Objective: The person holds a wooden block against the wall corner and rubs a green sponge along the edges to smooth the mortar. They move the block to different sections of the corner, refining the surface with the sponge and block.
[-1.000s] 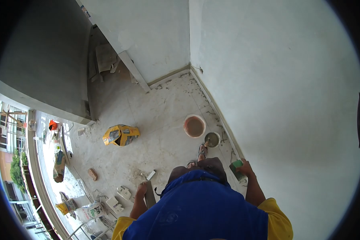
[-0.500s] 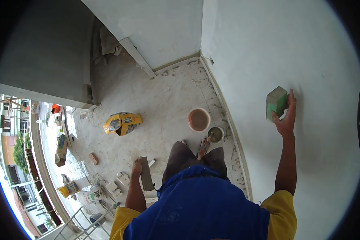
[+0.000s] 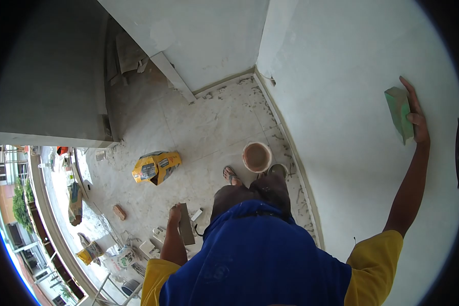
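Observation:
My right hand (image 3: 416, 120) grips a green sponge block (image 3: 399, 115) with a greyish face, up against the pale wall (image 3: 336, 102) on the right. One finger reaches up past the block's edge. Low on the left, my left hand (image 3: 175, 213) is closed around the edge of a flat grey trowel (image 3: 186, 224), its long plate hanging beside my leg. How the trowel's handle sits in the palm is hidden.
A bucket of brownish mix (image 3: 257, 157) stands by my feet, with a smaller pot (image 3: 278, 170) partly behind my leg. Left of them are a yellow bag (image 3: 156, 167), a brick (image 3: 119, 212) and a metal frame (image 3: 107, 290). A skirting edge (image 3: 297, 166) runs along the wall.
My right hand has moved up and to the right across the wall with the sponge block, which is now tilted. My feet have shifted; the left hand still holds the trowel.

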The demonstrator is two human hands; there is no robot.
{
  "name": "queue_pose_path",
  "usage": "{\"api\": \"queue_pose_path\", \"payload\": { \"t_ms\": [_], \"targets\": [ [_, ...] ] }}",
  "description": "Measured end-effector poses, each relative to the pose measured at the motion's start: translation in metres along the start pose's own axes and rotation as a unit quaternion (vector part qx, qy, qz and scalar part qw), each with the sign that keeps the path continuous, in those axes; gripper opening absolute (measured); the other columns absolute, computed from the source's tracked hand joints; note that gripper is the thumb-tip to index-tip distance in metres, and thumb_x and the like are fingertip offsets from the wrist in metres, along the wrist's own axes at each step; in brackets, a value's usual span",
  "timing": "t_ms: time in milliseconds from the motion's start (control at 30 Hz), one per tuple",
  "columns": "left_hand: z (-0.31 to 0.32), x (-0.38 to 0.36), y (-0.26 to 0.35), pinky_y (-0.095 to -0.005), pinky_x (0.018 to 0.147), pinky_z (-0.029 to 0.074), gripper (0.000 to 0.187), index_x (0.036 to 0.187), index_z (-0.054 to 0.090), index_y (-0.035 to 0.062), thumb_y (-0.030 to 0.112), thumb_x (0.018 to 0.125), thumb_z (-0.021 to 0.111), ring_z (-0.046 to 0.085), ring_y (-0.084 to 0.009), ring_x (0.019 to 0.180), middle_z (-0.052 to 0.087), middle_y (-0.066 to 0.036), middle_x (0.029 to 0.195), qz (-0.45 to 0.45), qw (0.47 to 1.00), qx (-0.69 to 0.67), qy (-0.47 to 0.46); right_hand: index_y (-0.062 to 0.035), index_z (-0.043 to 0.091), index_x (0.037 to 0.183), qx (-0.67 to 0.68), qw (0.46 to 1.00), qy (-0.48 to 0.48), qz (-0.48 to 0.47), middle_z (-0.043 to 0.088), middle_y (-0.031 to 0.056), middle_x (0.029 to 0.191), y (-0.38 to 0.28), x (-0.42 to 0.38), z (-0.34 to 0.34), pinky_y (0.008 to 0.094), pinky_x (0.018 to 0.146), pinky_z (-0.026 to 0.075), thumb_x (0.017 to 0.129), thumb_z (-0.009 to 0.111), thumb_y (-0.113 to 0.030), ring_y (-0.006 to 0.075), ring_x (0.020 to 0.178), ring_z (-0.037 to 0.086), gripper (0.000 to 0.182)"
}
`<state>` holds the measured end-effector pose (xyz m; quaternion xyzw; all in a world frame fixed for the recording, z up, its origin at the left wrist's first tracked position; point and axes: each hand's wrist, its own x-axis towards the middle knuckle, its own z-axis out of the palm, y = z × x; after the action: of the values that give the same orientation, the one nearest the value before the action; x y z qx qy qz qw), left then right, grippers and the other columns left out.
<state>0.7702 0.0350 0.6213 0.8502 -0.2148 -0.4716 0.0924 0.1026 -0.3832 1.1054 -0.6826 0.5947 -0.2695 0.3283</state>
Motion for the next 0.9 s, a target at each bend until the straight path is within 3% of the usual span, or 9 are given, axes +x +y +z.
{"api": "queue_pose_path", "payload": {
  "t_ms": [133,200,300,367,567,633,667,733,900],
  "targets": [
    [-0.004,0.014,0.009,-0.0396,0.086,0.046,0.059,0.115,0.061,-0.0047,0.049,0.096,0.048,0.062,-0.0320,0.098,0.066,-0.021,0.105,-0.023,0.999,-0.024,0.038,-0.0132,0.030,0.150,0.020,0.997,-0.064,0.035,0.053,0.0130,0.114,-0.002,0.008,-0.005,0.0353,0.099,0.033,0.049,0.062,-0.050,0.0279,0.109,0.049,0.113],
    [-0.004,0.015,0.009,-0.0413,0.090,0.045,0.060,0.117,0.061,-0.0041,0.050,0.096,0.048,0.061,-0.0352,0.104,0.065,-0.023,0.111,-0.034,0.989,-0.141,0.008,-0.0133,0.031,0.150,0.026,0.996,-0.074,0.038,0.053,0.0126,0.114,0.000,0.014,-0.001,0.0348,0.099,0.034,0.048,0.063,-0.049,0.0274,0.109,0.049,0.113],
    [0.002,0.009,0.020,-0.0423,0.094,0.043,0.061,0.120,0.060,-0.0036,0.051,0.095,0.048,0.058,-0.0370,0.111,0.063,-0.024,0.117,-0.031,0.992,-0.119,0.029,-0.0132,0.032,0.149,0.054,0.995,-0.067,0.046,0.053,0.0111,0.113,0.002,0.011,-0.002,0.0324,0.097,0.035,0.048,0.064,-0.047,0.0252,0.107,0.050,0.112],
    [0.010,0.023,0.002,-0.0423,0.097,0.042,0.062,0.122,0.059,-0.0030,0.052,0.095,0.048,0.057,-0.0370,0.115,0.061,-0.025,0.119,-0.045,0.993,-0.108,0.010,-0.0128,0.033,0.149,0.054,0.990,-0.099,0.082,0.053,0.0094,0.112,-0.003,0.012,-0.004,0.0303,0.094,0.036,0.048,0.065,-0.047,0.0235,0.105,0.050,0.111],
    [0.032,0.029,-0.040,-0.0421,0.098,0.042,0.062,0.125,0.058,-0.0025,0.052,0.095,0.048,0.056,-0.0360,0.117,0.061,-0.024,0.122,-0.088,0.986,-0.142,0.002,-0.0127,0.035,0.148,0.067,0.991,-0.090,0.071,0.053,0.0079,0.108,0.001,0.013,-0.005,0.0298,0.092,0.036,0.047,0.065,-0.046,0.0224,0.104,0.050,0.110],
    [0.033,0.028,-0.048,-0.0386,0.079,0.050,0.056,0.118,0.061,0.0012,0.051,0.094,0.053,0.063,-0.0216,0.092,0.065,-0.011,0.102,-0.083,0.988,-0.125,0.026,-0.0128,0.035,0.148,0.068,0.991,-0.090,0.067,0.053,0.0079,0.107,0.005,0.015,-0.006,0.0298,0.092,0.036,0.047,0.065,-0.046,0.0224,0.103,0.050,0.110],
    [0.033,0.027,-0.051,-0.0386,0.079,0.050,0.056,0.118,0.061,0.0012,0.051,0.094,0.053,0.063,-0.0216,0.092,0.065,-0.011,0.102,-0.080,0.989,-0.122,0.024,-0.0128,0.035,0.147,0.069,0.991,-0.092,0.064,0.053,0.0079,0.107,0.006,0.014,-0.008,0.0298,0.092,0.036,0.046,0.065,-0.046,0.0225,0.103,0.050,0.110],
    [0.031,0.018,-0.051,-0.0398,0.096,0.043,0.064,0.127,0.056,-0.0027,0.051,0.093,0.051,0.057,-0.0326,0.116,0.061,-0.022,0.123,-0.100,0.978,-0.185,0.001,-0.0129,0.036,0.147,0.063,0.993,-0.081,0.064,0.052,0.0079,0.106,0.002,0.013,-0.006,0.0299,0.092,0.036,0.045,0.064,-0.046,0.0227,0.103,0.050,0.111],
    [0.020,-0.001,-0.047,-0.0391,0.094,0.044,0.064,0.126,0.057,-0.0033,0.051,0.093,0.051,0.058,-0.0320,0.112,0.061,-0.022,0.121,-0.092,0.982,-0.165,0.010,-0.0137,0.037,0.147,0.065,0.993,-0.070,0.061,0.053,0.0081,0.105,0.004,0.011,-0.004,0.0303,0.092,0.036,0.044,0.064,-0.046,0.0230,0.101,0.050,0.111]
  ]
}}
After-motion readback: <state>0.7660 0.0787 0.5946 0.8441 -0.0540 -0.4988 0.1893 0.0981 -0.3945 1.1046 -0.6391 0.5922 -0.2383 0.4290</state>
